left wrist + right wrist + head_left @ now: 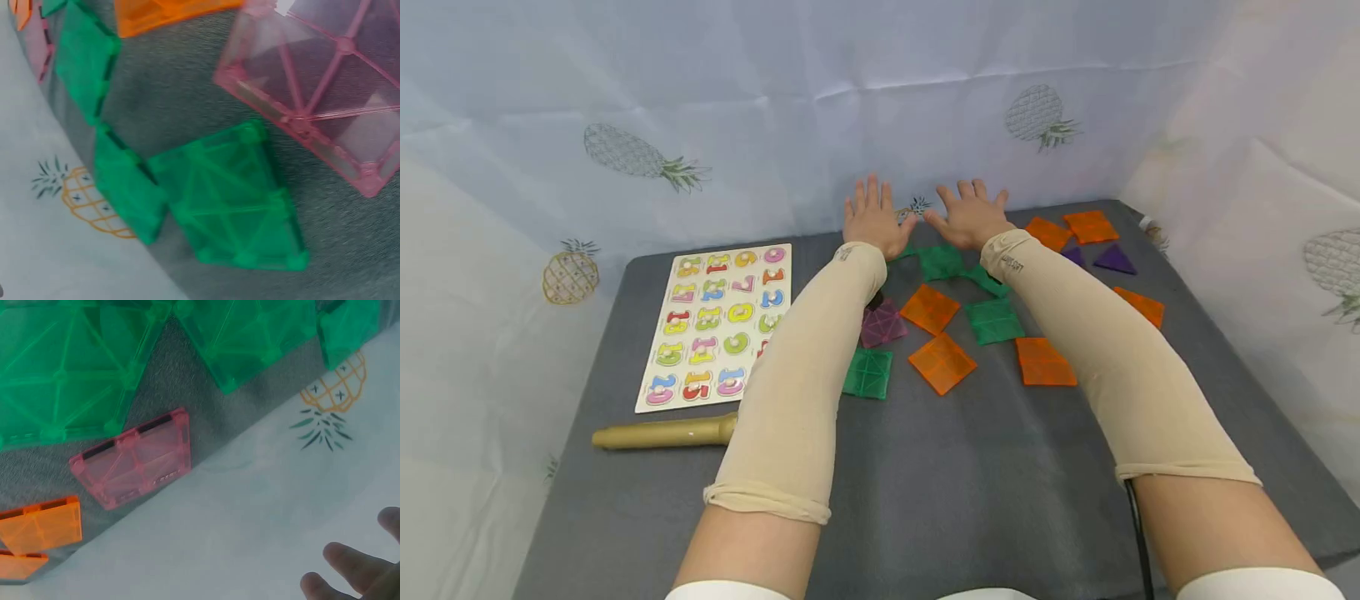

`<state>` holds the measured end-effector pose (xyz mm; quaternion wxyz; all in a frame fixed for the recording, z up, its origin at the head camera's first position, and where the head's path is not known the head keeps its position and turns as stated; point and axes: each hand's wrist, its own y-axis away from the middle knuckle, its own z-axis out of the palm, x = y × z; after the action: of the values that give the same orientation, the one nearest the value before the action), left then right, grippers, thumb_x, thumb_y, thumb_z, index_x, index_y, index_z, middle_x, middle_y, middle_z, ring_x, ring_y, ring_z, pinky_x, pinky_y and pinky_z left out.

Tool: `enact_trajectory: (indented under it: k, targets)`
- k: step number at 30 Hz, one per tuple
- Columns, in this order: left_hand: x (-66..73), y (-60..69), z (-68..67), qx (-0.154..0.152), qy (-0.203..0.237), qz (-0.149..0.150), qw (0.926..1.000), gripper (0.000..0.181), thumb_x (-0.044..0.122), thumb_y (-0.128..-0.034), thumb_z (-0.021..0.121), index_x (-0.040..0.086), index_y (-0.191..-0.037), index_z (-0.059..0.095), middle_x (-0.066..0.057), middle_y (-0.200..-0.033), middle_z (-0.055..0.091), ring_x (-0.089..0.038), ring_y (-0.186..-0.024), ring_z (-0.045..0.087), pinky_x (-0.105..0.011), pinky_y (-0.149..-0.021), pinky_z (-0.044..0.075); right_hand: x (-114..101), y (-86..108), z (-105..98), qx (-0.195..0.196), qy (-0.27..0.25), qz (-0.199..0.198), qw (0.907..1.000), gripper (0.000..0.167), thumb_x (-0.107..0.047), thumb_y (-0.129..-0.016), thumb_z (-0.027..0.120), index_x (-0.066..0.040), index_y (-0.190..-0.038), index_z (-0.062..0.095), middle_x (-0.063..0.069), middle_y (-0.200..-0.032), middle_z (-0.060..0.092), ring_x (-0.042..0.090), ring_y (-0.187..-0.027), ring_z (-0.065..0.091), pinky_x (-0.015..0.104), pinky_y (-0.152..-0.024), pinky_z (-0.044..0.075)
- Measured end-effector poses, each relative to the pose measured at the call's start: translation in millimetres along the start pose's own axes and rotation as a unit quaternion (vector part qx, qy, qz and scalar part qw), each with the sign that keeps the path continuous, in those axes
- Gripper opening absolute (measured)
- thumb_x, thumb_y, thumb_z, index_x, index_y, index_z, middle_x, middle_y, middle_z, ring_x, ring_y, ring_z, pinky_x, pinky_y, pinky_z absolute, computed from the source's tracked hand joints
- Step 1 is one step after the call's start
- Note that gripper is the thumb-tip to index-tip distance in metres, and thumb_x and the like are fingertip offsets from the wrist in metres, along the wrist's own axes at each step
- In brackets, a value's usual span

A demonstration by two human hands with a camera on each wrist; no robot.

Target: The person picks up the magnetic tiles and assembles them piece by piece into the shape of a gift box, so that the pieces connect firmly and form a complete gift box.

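Observation:
Both arms reach to the far edge of the grey table. My left hand [874,223] has its fingers spread and holds nothing; my right hand [970,218], a short gap to its right, is spread the same way. In the right wrist view, fingertips [353,565] show against the white cloth. Whether either palm touches the cloth, I cannot tell. Green translucent tiles [942,262] lie just below the hands, partly covered by the right wrist. A pinkish-purple tile [882,323] sits below the left wrist. Orange square tiles [930,308] are scattered nearer to me.
At left lies a number puzzle board [737,312], partly behind my left sleeve. A gold stick [658,434] lies in front of it. More orange tiles [1090,226] and a purple triangle [1115,259] are at the right. Pineapple-print cloth [865,108] hangs behind the table.

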<state>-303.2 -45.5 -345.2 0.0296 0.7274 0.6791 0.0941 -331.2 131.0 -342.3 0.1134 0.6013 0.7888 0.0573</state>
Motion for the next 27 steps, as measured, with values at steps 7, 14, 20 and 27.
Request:
enact_trajectory:
  k: [7, 14, 20, 27]
  targets:
    - [-18.3, 8.3, 0.3, -0.044, -0.015, 0.043, 0.9980, 0.082, 0.062, -0.0979, 0.023, 0.013, -0.155, -0.009, -0.011, -0.161, -0.014, -0.030, -0.149, -0.012, -0.047, -0.121, 0.003, -1, 6.3, 3, -0.007, 0.014, -0.030, 0.9994, 0.074, -0.062, -0.098, 0.021, -0.018, -0.156, 0.012, 0.024, -0.158, 0.011, 0.048, -0.144, 0.006, 0.078, -0.104, 0.006]
    - [-32.5, 67.5, -0.3, -0.082, -0.104, 0.203, 0.9702, 0.059, 0.046, -0.0951, 0.055, 0.005, -0.137, 0.050, -0.019, -0.145, 0.040, -0.036, -0.132, 0.042, -0.047, -0.107, 0.040, -16, 67.6, 35, -0.027, 0.043, -0.279, 0.9590, 0.053, -0.042, -0.095, 0.057, -0.004, -0.131, 0.057, 0.020, -0.131, 0.055, 0.037, -0.118, 0.054, 0.053, -0.094, 0.047]
    - [-52.6, 155.6, 39.8, -0.133, -0.113, 0.292, 0.9405, 0.041, 0.030, -0.0864, 0.071, 0.003, -0.117, 0.066, -0.016, -0.131, 0.056, -0.034, -0.115, 0.057, -0.046, -0.090, 0.052, -18, 134.7, 80, -0.025, 0.082, -0.403, 0.9111, 0.055, -0.043, -0.087, 0.069, -0.008, -0.128, 0.061, 0.011, -0.126, 0.059, 0.029, -0.109, 0.056, 0.046, -0.085, 0.051]
    - [-69.6, 205.1, 82.5, -0.090, -0.104, 0.303, 0.9430, 0.058, 0.024, -0.0950, 0.060, -0.002, -0.143, 0.042, -0.025, -0.151, 0.033, -0.045, -0.136, 0.037, -0.046, -0.111, 0.036, -5, 161.2, 112, 0.004, 0.117, -0.366, 0.9233, 0.058, -0.036, -0.092, 0.064, -0.020, -0.145, 0.045, 0.015, -0.151, 0.038, 0.035, -0.129, 0.041, 0.056, -0.092, 0.045]
